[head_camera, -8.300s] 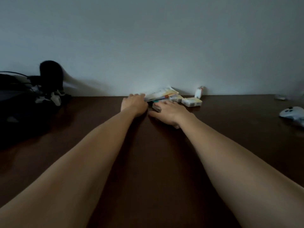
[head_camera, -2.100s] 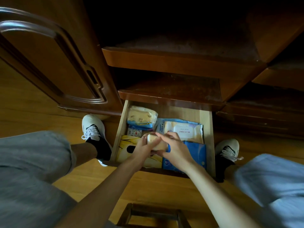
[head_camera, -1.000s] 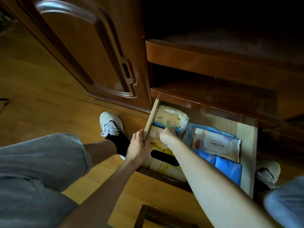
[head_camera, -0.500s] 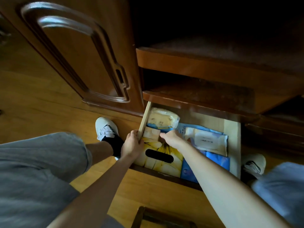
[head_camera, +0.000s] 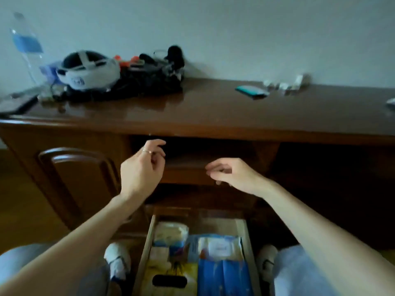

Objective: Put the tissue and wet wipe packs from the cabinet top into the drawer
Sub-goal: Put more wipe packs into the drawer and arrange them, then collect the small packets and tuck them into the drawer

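Nearest me, the drawer (head_camera: 243, 231) stands pulled out between my knees, and it is packed. A yellow tissue box (head_camera: 171, 276) with a dark oval slot sits at its front left, and a blue pack (head_camera: 223, 274) lies just beside it on the right. Behind these sit a pale soft pack (head_camera: 171, 231) on the left and a flat white-labelled wipes pack (head_camera: 220, 246) on the right.

Above the drawer my left hand (head_camera: 140, 169) and right hand (head_camera: 234, 173) hang in the air in front of the dark shelf opening, both with fingers loosely curled and nothing in them.

Farther off, on the cabinet top (head_camera: 203, 107), a teal pack (head_camera: 251, 90) lies near the wall at the right, with a few small blurred white items (head_camera: 286, 85) close by. At the left end sit a white headset (head_camera: 87, 70), a black tangle of gear (head_camera: 149, 82) and a water bottle (head_camera: 26, 45).
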A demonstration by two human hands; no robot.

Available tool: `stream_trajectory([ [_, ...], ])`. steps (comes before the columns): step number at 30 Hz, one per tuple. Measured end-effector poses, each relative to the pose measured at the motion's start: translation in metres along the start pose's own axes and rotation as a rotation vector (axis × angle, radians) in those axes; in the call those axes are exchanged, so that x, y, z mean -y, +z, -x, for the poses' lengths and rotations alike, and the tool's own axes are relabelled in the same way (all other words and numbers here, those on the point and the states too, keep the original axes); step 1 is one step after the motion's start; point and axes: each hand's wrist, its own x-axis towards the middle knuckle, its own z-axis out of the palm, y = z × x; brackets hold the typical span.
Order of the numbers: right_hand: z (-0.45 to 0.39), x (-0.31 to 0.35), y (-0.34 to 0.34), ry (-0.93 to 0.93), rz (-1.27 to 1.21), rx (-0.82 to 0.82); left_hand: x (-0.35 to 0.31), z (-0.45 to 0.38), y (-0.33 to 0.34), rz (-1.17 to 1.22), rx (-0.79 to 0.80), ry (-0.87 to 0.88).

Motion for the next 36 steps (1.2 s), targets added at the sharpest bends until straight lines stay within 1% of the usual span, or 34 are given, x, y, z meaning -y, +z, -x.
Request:
stream_trajectory([
  [2, -0.003, 0.034, -0.051, -0.059, -0.009, -0.034, -0.026, -0.057, -0.006, -0.023, -0.051, 0.091],
  [4, -0.016, 0.052, -0.093, -0.107, 0.039, -0.164, -0.046, -0.108, -0.001, -0.063, -0.013, 0.109],
  [5, -0.026, 0.054, -0.112, -0.115, 0.127, -0.264, -0.052, -0.13, 0.005, -0.071, 0.046, 0.092],
  [6, -0.038, 0.05, -0.129, -0.094, 0.276, -0.359, -0.057, -0.149, 0.014, -0.069, 0.124, 0.061],
  [7, -0.049, 0.042, -0.142, -0.037, 0.447, -0.414, -0.059, -0.165, 0.024, -0.063, 0.206, 0.026],
  [8, -0.058, 0.033, -0.152, 0.046, 0.582, -0.416, -0.059, -0.179, 0.036, -0.062, 0.276, 0.001],
  [9, -0.066, 0.023, -0.159, 0.12, 0.658, -0.39, -0.059, -0.19, 0.05, -0.064, 0.327, -0.008],
  [10, -0.072, 0.013, -0.164, 0.154, 0.709, -0.375, -0.058, -0.199, 0.064, -0.069, 0.365, -0.003],
  [13, -0.088, -0.006, -0.18, 0.082, 0.825, -0.428, -0.063, -0.226, 0.113, -0.088, 0.446, 0.053],
  [17, -0.109, -0.013, -0.213, 0.035, 0.834, -0.371, -0.095, -0.273, 0.186, -0.103, 0.576, 0.119],
  [19, -0.123, -0.022, -0.23, 0.058, 0.693, -0.372, -0.115, -0.296, 0.223, -0.068, 0.63, 0.142],
  [20, -0.132, -0.029, -0.24, 0.078, 0.634, -0.398, -0.125, -0.307, 0.241, -0.039, 0.654, 0.157],
  [22, -0.153, -0.05, -0.264, 0.112, 0.649, -0.48, -0.14, -0.323, 0.277, -0.013, 0.715, 0.198],
  [25, -0.19, -0.086, -0.304, 0.171, 0.734, -0.629, -0.146, -0.335, 0.327, -0.118, 0.818, 0.28],
  [27, -0.217, -0.107, -0.326, 0.205, 0.73, -0.687, -0.14, -0.34, 0.355, -0.148, 0.867, 0.253],
  [32, -0.288, -0.14, -0.37, 0.39, 0.739, -0.707, -0.117, -0.365, 0.398, -0.089, 0.777, 0.144],
  [36, -0.333, -0.157, -0.389, 0.508, 0.713, -0.638, -0.099, -0.386, 0.42, -0.127, 0.695, 0.084],
])
